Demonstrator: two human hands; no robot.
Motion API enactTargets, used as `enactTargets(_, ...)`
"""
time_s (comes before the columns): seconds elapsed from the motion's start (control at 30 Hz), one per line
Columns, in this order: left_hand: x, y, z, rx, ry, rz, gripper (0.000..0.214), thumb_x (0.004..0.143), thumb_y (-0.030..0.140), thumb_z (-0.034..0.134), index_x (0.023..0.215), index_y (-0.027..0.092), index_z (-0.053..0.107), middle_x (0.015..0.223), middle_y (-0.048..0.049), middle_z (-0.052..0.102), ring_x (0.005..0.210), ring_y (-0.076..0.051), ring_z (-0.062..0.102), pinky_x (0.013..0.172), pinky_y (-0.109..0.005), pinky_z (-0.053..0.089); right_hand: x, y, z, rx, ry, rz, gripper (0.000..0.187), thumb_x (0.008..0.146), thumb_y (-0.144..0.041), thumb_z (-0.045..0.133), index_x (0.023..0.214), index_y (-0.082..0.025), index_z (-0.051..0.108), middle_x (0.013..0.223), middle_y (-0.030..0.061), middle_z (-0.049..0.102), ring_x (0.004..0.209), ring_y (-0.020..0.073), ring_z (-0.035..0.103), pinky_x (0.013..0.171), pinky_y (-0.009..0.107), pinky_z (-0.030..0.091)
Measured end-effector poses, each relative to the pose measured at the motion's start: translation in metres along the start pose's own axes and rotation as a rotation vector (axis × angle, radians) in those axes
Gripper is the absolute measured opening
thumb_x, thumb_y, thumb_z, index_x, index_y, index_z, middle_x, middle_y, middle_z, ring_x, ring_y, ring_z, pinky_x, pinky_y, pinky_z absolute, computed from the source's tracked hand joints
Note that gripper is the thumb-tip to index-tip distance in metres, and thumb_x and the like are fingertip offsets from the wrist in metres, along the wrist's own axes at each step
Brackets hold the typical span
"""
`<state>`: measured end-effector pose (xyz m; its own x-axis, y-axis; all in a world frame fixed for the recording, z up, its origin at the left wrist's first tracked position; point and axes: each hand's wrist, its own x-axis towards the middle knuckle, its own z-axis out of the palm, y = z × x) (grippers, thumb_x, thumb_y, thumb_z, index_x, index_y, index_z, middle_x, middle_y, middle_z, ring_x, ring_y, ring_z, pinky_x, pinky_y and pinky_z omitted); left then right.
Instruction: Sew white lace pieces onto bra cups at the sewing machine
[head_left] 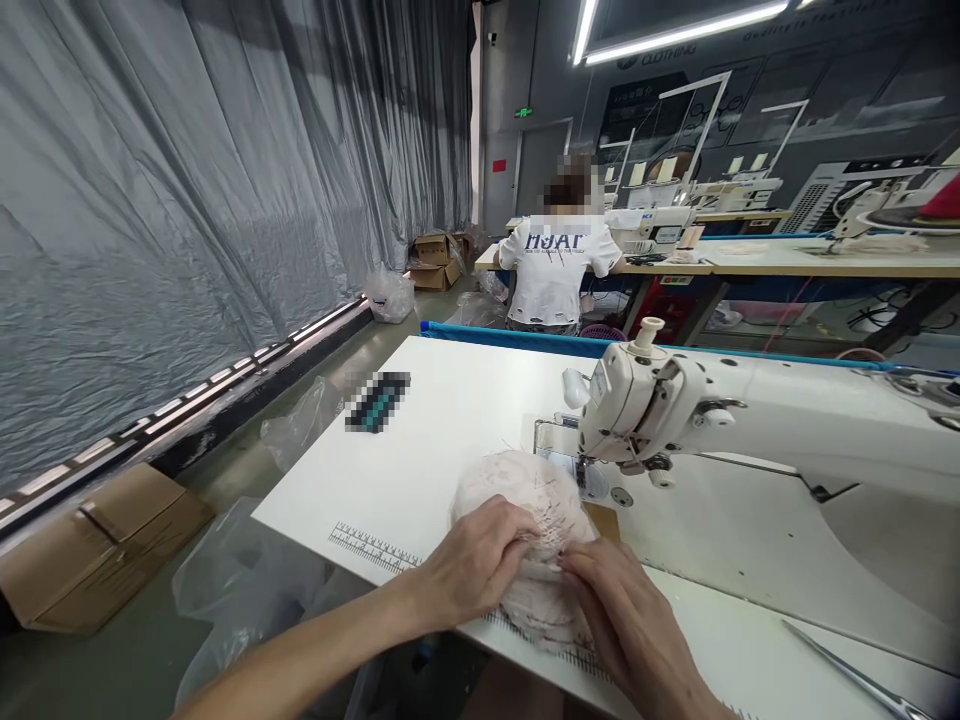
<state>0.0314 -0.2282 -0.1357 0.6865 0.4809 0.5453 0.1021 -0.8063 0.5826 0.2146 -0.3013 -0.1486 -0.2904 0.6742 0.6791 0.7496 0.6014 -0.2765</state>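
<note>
A stack of pale pink fabric pieces (517,490) lies on the white sewing table (450,420), just in front of the sewing machine's needle. My left hand (472,560) rests on the stack's near left side with fingers curled, pinching the top layers. My right hand (622,610) presses on the stack's near right edge, its fingers bent against the fabric. The white sewing machine (675,400) stands right behind the stack, its head over the needle plate.
A dark blurred object (376,400) lies on the table's left part. A printed ruler (375,547) runs along the front edge. Scissors (862,680) lie at the right. Cardboard box (97,545) and plastic bags (240,590) sit on the floor. A person (559,260) sits at another table behind.
</note>
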Motion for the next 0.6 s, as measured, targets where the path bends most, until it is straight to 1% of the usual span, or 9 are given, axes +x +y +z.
enactTargets(0.13, -0.0007, -0.0031, 0.0028, 0.008, 0.064, 0.039, 0.017, 0.089, 0.006, 0.035, 0.097, 0.012, 0.048, 0.090, -0.0066, 0.054, 0.088, -0.013, 0.048, 0.078, -0.026, 0.043, -0.0027, 0.0041, 0.0018, -0.003, 0.026, -0.053, 0.020, 0.088, -0.005, 0.038, 0.101, -0.015, 0.050, 0.093, 0.0084, 0.058, 0.083, 0.0149, 0.052, 0.072, 0.027, 0.042)
enactTargets(0.2, 0.0010, -0.0021, 0.0029, -0.006, 0.076, 0.030, 0.018, 0.088, 0.005, 0.036, 0.092, 0.012, 0.051, 0.089, -0.0069, 0.054, 0.089, -0.014, 0.048, 0.076, -0.026, 0.043, -0.0017, 0.0057, 0.0019, -0.001, 0.040, -0.070, 0.020, 0.088, -0.006, 0.038, 0.102, -0.015, 0.050, 0.093, 0.0087, 0.059, 0.082, 0.0149, 0.053, 0.071, 0.027, 0.043)
enactTargets(0.3, 0.0033, 0.0027, 0.0019, -0.040, 0.073, -0.001, 0.020, 0.087, 0.004, 0.035, 0.091, 0.011, 0.053, 0.088, -0.0072, 0.054, 0.089, -0.014, 0.049, 0.075, -0.025, 0.043, 0.0016, 0.0074, 0.0028, 0.001, 0.047, -0.072, 0.019, 0.090, -0.007, 0.038, 0.101, -0.016, 0.050, 0.090, 0.0081, 0.059, 0.080, 0.0150, 0.054, 0.068, 0.027, 0.043)
enactTargets(0.37, 0.0031, 0.0054, 0.0017, -0.050, 0.052, -0.017, 0.013, 0.087, 0.011, 0.043, 0.096, 0.011, 0.052, 0.089, -0.0074, 0.054, 0.088, -0.015, 0.049, 0.076, -0.027, 0.043, 0.0034, 0.0087, 0.0046, 0.002, 0.041, -0.069, 0.018, 0.091, -0.008, 0.038, 0.102, -0.016, 0.049, 0.088, 0.0077, 0.058, 0.078, 0.0147, 0.053, 0.066, 0.027, 0.042)
enactTargets(0.43, 0.0015, 0.0059, 0.0027, -0.035, 0.033, -0.005, 0.021, 0.084, 0.018, 0.053, 0.103, 0.011, 0.049, 0.094, -0.0080, 0.055, 0.090, -0.016, 0.049, 0.078, -0.029, 0.044, 0.0044, 0.0101, 0.0068, 0.010, 0.029, -0.059, 0.018, 0.091, -0.008, 0.038, 0.103, -0.015, 0.049, 0.086, 0.0072, 0.058, 0.076, 0.0140, 0.052, 0.065, 0.026, 0.042)
enactTargets(0.47, 0.0006, 0.0051, 0.0035, -0.017, 0.038, 0.017, 0.024, 0.083, 0.018, 0.054, 0.105, 0.011, 0.048, 0.096, -0.0085, 0.054, 0.091, -0.016, 0.048, 0.079, -0.029, 0.044, 0.0045, 0.0107, 0.0076, 0.012, 0.019, -0.048, 0.018, 0.091, -0.008, 0.038, 0.103, -0.016, 0.049, 0.085, 0.0067, 0.057, 0.075, 0.0136, 0.051, 0.065, 0.026, 0.042)
enactTargets(0.53, -0.0009, 0.0023, 0.0055, 0.032, 0.069, 0.067, 0.018, 0.086, 0.012, 0.047, 0.104, 0.011, 0.048, 0.098, -0.0093, 0.053, 0.091, -0.015, 0.048, 0.079, -0.029, 0.044, 0.0037, 0.0108, 0.0073, 0.000, 0.017, -0.013, 0.019, 0.089, -0.006, 0.041, 0.103, -0.016, 0.049, 0.086, 0.0065, 0.058, 0.077, 0.0142, 0.051, 0.066, 0.027, 0.040)
enactTargets(0.6, -0.0016, -0.0009, 0.0066, 0.069, 0.079, 0.092, 0.017, 0.086, 0.004, 0.038, 0.095, 0.011, 0.052, 0.096, -0.0095, 0.052, 0.087, -0.014, 0.046, 0.075, -0.027, 0.044, 0.0014, 0.0078, 0.0039, -0.043, 0.064, 0.033, 0.022, 0.086, -0.003, 0.047, 0.104, -0.015, 0.051, 0.093, 0.0088, 0.057, 0.085, 0.0172, 0.051, 0.071, 0.031, 0.039)
